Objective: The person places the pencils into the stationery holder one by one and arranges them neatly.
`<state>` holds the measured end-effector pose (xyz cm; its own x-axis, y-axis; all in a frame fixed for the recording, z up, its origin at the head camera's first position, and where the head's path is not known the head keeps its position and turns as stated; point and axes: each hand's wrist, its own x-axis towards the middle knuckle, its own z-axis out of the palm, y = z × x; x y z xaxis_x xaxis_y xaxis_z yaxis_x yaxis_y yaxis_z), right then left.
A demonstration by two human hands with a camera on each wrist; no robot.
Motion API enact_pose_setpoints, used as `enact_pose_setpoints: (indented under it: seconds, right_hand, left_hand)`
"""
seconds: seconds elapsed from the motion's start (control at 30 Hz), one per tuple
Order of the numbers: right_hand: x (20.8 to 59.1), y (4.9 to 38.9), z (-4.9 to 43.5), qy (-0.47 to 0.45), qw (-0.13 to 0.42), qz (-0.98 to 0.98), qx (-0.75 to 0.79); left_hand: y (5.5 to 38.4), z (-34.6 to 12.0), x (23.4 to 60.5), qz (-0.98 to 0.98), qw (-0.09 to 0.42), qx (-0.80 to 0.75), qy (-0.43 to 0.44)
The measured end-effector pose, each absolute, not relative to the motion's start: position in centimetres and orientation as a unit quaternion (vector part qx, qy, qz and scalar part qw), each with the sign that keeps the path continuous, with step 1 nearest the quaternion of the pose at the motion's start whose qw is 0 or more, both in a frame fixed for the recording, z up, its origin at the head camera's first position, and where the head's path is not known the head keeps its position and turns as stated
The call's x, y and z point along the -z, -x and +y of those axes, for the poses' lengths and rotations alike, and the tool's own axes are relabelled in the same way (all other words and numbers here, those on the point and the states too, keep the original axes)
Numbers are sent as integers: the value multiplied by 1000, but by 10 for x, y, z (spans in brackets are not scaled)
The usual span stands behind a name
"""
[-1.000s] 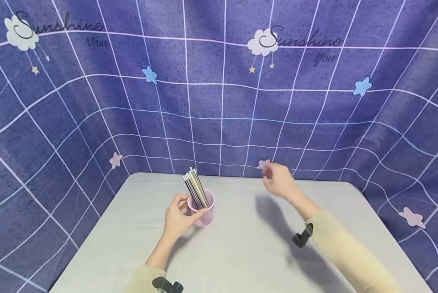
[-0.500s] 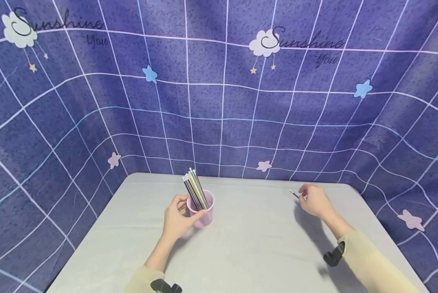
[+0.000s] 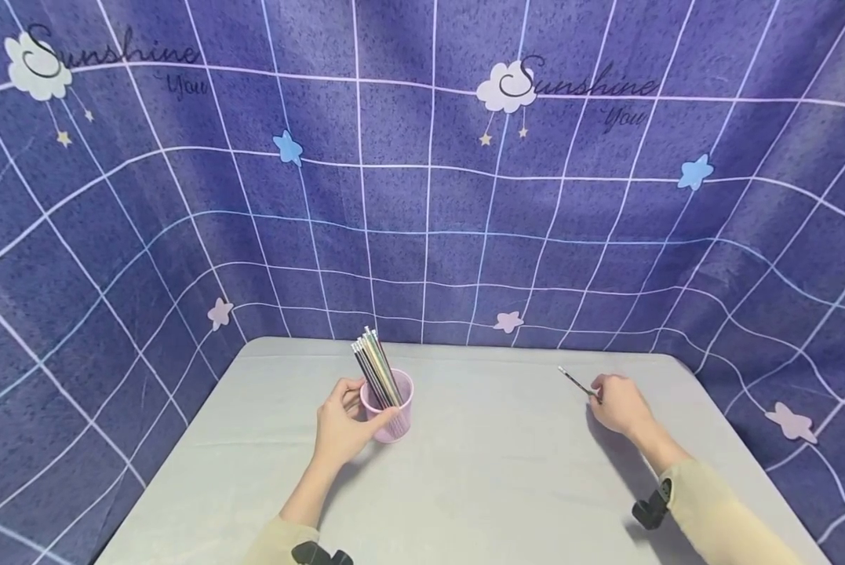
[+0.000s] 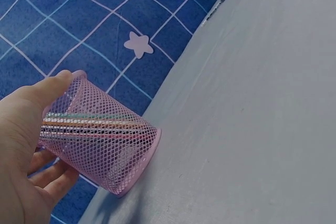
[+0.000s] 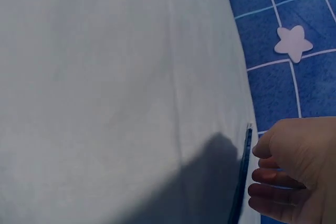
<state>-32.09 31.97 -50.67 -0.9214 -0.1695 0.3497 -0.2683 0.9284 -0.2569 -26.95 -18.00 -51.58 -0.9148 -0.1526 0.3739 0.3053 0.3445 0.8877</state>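
In the head view, a pink mesh pencil holder (image 3: 400,424) stands on the table, and a bundle of pencils (image 3: 376,362) leans in it. My left hand (image 3: 343,424) grips its side, thumb at the front and fingers behind. Toward the right lies a single dark pencil (image 3: 575,381) with a pale end. Loosely bent, my right hand (image 3: 621,404) is over its nearer part. The right wrist view has this pencil (image 5: 242,177) just left of my right fingertips (image 5: 256,150), with no finger wrapped round it; whether they touch is unclear.
A pale grey cloth covers the table (image 3: 478,471). Behind it and at both sides hangs a blue-purple curtain (image 3: 394,196) with grid lines, stars and clouds. A dark camera (image 3: 651,510) is strapped to my right wrist.
My right hand has moved right and toward me, from the back of the table to the single pencil, which has come into sight. My left hand keeps holding the pencil holder.
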Motion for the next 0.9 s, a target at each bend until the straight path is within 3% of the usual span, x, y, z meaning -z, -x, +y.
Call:
enact_pose_setpoints:
  seconds: [0.63,0.9]
  right_hand:
    - [508,320,322,-78,120,-980,-139]
    - [494,321,305,-118,187,-962,-163]
  left_hand:
    - [269,-178,514,-794,198,573,46]
    - [269,-177,514,-793,195,575,42]
